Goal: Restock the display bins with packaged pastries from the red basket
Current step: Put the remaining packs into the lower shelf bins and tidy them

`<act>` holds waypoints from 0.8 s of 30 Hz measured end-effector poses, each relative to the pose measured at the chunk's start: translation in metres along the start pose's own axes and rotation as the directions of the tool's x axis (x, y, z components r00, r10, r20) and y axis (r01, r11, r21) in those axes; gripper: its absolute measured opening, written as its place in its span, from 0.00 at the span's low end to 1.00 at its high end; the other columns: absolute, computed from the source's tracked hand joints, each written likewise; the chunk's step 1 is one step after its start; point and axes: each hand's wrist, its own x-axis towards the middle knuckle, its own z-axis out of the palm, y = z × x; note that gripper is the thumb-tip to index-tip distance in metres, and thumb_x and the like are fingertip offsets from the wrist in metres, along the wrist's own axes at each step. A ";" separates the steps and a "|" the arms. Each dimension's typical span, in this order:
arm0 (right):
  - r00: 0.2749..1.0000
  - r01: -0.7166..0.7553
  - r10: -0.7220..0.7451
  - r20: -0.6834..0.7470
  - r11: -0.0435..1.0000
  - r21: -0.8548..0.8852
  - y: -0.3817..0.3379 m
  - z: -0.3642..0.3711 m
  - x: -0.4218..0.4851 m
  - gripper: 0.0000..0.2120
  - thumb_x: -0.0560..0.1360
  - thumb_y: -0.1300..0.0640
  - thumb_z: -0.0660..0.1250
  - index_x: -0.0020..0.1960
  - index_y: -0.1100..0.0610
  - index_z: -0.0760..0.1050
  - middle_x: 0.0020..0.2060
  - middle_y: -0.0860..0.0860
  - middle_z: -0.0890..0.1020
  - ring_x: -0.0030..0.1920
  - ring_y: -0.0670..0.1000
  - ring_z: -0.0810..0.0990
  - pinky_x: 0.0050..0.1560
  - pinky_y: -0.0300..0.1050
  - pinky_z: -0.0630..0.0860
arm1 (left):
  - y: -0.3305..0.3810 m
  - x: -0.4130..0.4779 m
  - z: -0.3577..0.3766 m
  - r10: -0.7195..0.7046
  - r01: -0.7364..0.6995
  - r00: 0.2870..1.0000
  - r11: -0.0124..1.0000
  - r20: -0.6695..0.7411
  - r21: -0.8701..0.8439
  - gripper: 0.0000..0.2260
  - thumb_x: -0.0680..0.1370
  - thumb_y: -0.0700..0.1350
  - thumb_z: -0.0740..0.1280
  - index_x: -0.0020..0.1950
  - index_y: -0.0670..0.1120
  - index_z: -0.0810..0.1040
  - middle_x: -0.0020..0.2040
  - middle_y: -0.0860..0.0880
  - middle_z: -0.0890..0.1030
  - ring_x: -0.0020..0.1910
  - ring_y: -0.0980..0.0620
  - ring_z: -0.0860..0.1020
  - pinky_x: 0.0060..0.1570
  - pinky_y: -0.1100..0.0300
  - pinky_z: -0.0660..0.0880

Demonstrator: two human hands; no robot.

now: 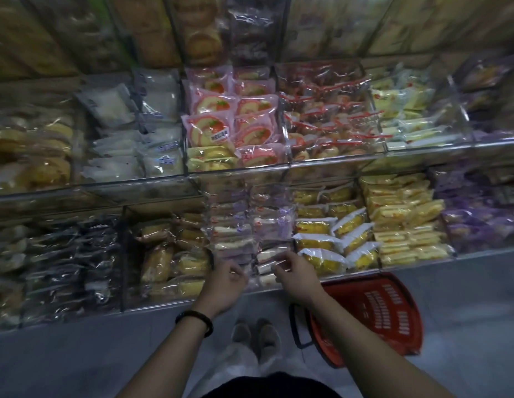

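A: Head view: where was the pastry packet?
B: Pinched by the right hand. The display bin lay just under that grip and the red basket to its right. The left hand curled alongside, hold unclear.
A: Handling?
B: Probably light, soft and slick; best pinched at the seam.

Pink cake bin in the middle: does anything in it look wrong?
Yes. In the clear plastic bin of pink-wrapped roll cakes, yellow-wrapped pastries sit at the front left. They match nothing else there, so they look misplaced.
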 end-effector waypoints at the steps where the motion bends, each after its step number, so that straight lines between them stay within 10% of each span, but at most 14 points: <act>1: 0.999 -0.027 0.027 -0.028 1.000 0.002 0.004 -0.005 -0.006 0.10 0.78 0.52 0.71 0.58 0.53 0.81 0.47 0.49 0.86 0.48 0.50 0.85 0.55 0.52 0.81 | 0.005 0.000 0.004 0.037 -0.037 0.996 0.999 0.078 0.006 0.05 0.78 0.50 0.72 0.48 0.50 0.80 0.39 0.55 0.81 0.38 0.56 0.78 0.37 0.63 0.72; 11: 0.976 -0.113 0.105 -0.190 0.993 -0.031 0.028 -0.074 -0.040 0.04 0.80 0.53 0.72 0.54 0.51 0.82 0.43 0.41 0.83 0.44 0.34 0.78 0.39 0.24 0.69 | 0.060 0.013 0.035 0.269 -0.307 0.911 0.949 0.312 0.078 0.04 0.81 0.50 0.70 0.49 0.51 0.80 0.44 0.53 0.84 0.42 0.59 0.80 0.41 0.67 0.73; 17: 0.979 -0.074 0.055 -0.195 0.993 -0.093 0.034 -0.116 -0.020 0.07 0.81 0.53 0.70 0.56 0.54 0.82 0.46 0.45 0.83 0.47 0.45 0.81 0.41 0.25 0.70 | 0.092 0.026 0.045 0.323 -0.365 0.901 0.925 0.290 0.105 0.01 0.79 0.47 0.70 0.47 0.53 0.80 0.45 0.55 0.84 0.44 0.59 0.81 0.51 0.54 0.80; 24: 0.972 0.034 -0.136 -0.191 0.889 -0.456 0.046 -0.193 0.064 0.11 0.79 0.55 0.69 0.60 0.56 0.80 0.54 0.54 0.84 0.53 0.57 0.83 0.49 0.52 0.80 | 0.162 0.048 0.078 0.338 -0.381 0.917 0.899 0.211 0.214 0.05 0.81 0.49 0.69 0.56 0.53 0.76 0.52 0.54 0.79 0.48 0.55 0.79 0.46 0.59 0.75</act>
